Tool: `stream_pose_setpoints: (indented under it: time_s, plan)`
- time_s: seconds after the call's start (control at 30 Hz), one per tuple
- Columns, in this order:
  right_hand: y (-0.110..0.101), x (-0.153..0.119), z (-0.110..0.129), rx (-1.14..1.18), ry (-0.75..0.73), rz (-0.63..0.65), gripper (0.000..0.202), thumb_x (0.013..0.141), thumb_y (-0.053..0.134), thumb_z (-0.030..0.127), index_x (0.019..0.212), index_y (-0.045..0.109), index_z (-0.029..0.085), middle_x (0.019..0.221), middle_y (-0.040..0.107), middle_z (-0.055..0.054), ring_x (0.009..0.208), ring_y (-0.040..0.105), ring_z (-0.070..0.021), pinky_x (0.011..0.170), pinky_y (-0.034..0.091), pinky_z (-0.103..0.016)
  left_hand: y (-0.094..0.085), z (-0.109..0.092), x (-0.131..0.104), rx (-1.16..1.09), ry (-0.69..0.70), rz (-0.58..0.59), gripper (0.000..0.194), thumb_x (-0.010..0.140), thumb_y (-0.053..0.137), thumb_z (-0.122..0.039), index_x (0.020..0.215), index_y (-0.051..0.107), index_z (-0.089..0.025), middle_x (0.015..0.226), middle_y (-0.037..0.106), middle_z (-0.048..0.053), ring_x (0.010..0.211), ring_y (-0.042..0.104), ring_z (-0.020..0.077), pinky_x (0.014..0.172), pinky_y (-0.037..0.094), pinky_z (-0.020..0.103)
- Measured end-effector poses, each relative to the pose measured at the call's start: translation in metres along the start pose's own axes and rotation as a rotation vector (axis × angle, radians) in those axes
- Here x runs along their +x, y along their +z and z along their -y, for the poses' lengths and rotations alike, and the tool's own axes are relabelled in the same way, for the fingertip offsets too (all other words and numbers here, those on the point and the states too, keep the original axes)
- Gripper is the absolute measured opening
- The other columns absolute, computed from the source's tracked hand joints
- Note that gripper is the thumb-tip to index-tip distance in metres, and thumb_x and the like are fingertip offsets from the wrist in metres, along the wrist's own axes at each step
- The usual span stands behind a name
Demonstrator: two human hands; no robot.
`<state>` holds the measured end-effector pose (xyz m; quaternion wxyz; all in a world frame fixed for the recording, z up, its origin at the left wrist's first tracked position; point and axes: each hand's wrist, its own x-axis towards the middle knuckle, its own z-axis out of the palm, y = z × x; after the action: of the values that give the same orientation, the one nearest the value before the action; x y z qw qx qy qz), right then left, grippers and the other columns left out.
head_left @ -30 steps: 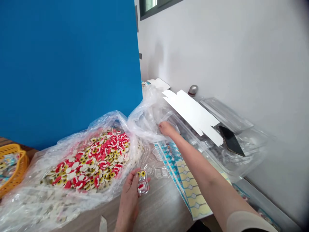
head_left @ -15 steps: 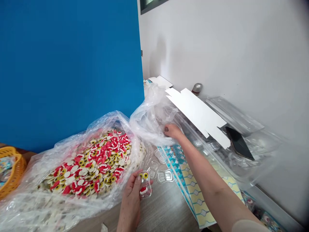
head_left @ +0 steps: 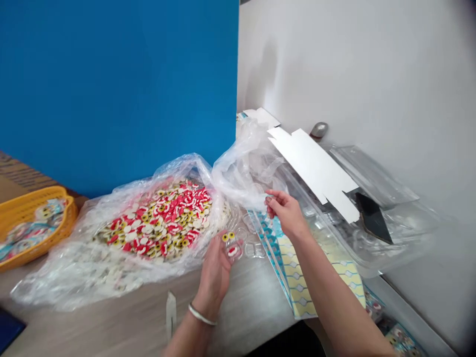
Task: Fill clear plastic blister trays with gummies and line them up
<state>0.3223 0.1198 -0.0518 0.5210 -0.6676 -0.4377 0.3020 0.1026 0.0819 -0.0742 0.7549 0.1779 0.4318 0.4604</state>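
My left hand (head_left: 217,265) is closed around a clear plastic blister shell (head_left: 238,246). In the shell are two yellow eye-shaped pieces (head_left: 228,236) and a red-and-white mouth-shaped piece. My right hand (head_left: 285,210) is at the front edge of a translucent plastic bag (head_left: 238,173), its fingers drawn together; whatever is between them, if anything, is too clear to make out. Left of it lies a large open bag (head_left: 111,267) heaped with red-and-white, yellow and white pieces (head_left: 159,218). Clear shells (head_left: 255,250) lie on the table just beyond my left hand.
Printed yellow and blue sheets (head_left: 308,277) lie under my right forearm. Behind it, a clear bin (head_left: 357,260) carries a white card (head_left: 312,166) and a black phone-like slab (head_left: 374,218). A yellow basket (head_left: 69,218) with small packets stands at left, by a blue panel (head_left: 119,89).
My right hand has drawn back from inside the translucent bag toward me. The view has shifted left, showing more of the yellow basket. My left hand still holds the filled shell.
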Motion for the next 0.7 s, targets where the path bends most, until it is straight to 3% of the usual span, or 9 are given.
stream_pose_setpoints:
  time_s: [0.1, 0.2, 0.33, 0.5, 0.6, 0.7]
  plan:
    - [0.021, -0.064, 0.002, 0.411, 0.168, 0.158, 0.039, 0.076, 0.076, 0.046, 0.103, 0.068, 0.019, 0.064, 0.060, 0.004, 0.050, 0.054, -0.0123, 0.049, 0.049, -0.027, 0.007, 0.005, -0.005, -0.108, 0.016, 0.070, 0.045, 0.087, 0.065, -0.056, 0.117, 0.060, -0.022, 0.126, 0.065, 0.010, 0.101, 0.070, 0.0243, 0.079, 0.058, 0.035]
    - [0.041, -0.111, -0.004, 0.452, 0.246, 0.192, 0.034, 0.075, 0.077, 0.045, 0.097, 0.068, 0.020, 0.067, 0.063, 0.002, 0.053, 0.056, -0.0126, 0.050, 0.052, -0.028, 0.008, 0.010, -0.012, -0.126, 0.062, 0.139, 0.045, 0.088, 0.064, -0.056, 0.116, 0.060, -0.021, 0.116, 0.068, 0.008, 0.093, 0.068, 0.0207, 0.073, 0.056, 0.033]
    - [0.056, -0.139, -0.013, 0.372, 0.221, 0.155, 0.027, 0.080, 0.071, 0.040, 0.100, 0.066, 0.023, 0.070, 0.064, 0.002, 0.054, 0.059, -0.0146, 0.053, 0.054, -0.031, 0.003, 0.016, -0.021, -0.055, 0.105, 0.138, 0.042, 0.078, 0.079, -0.035, 0.113, 0.062, -0.020, 0.098, 0.068, 0.002, 0.079, 0.064, 0.0133, 0.069, 0.051, 0.025]
    - [0.063, -0.156, -0.018, 0.193, 0.181, 0.136, 0.021, 0.084, 0.065, 0.035, 0.101, 0.063, 0.024, 0.075, 0.064, 0.000, 0.054, 0.060, -0.0159, 0.053, 0.055, -0.032, -0.005, 0.017, -0.030, 0.013, 0.138, 0.062, 0.039, 0.070, 0.081, -0.023, 0.106, 0.067, -0.020, 0.100, 0.071, 0.002, 0.087, 0.066, 0.0139, 0.080, 0.051, 0.026]
    - [0.068, -0.167, -0.021, 0.136, 0.182, 0.199, 0.020, 0.083, 0.064, 0.035, 0.100, 0.063, 0.024, 0.077, 0.065, -0.001, 0.056, 0.060, -0.0165, 0.051, 0.054, -0.032, -0.027, 0.013, -0.042, 0.067, 0.169, -0.013, 0.037, 0.069, 0.081, -0.024, 0.103, 0.069, -0.020, 0.099, 0.072, 0.002, 0.089, 0.068, 0.0150, 0.085, 0.052, 0.027]
    - [0.069, -0.179, -0.023, 0.072, 0.139, 0.283, 0.015, 0.085, 0.062, 0.033, 0.095, 0.066, 0.024, 0.076, 0.065, -0.002, 0.060, 0.061, -0.0175, 0.053, 0.053, -0.032, -0.083, -0.004, -0.061, 0.169, 0.206, -0.151, 0.039, 0.068, 0.083, -0.027, 0.104, 0.070, -0.020, 0.099, 0.074, 0.002, 0.089, 0.070, 0.0163, 0.085, 0.054, 0.028]
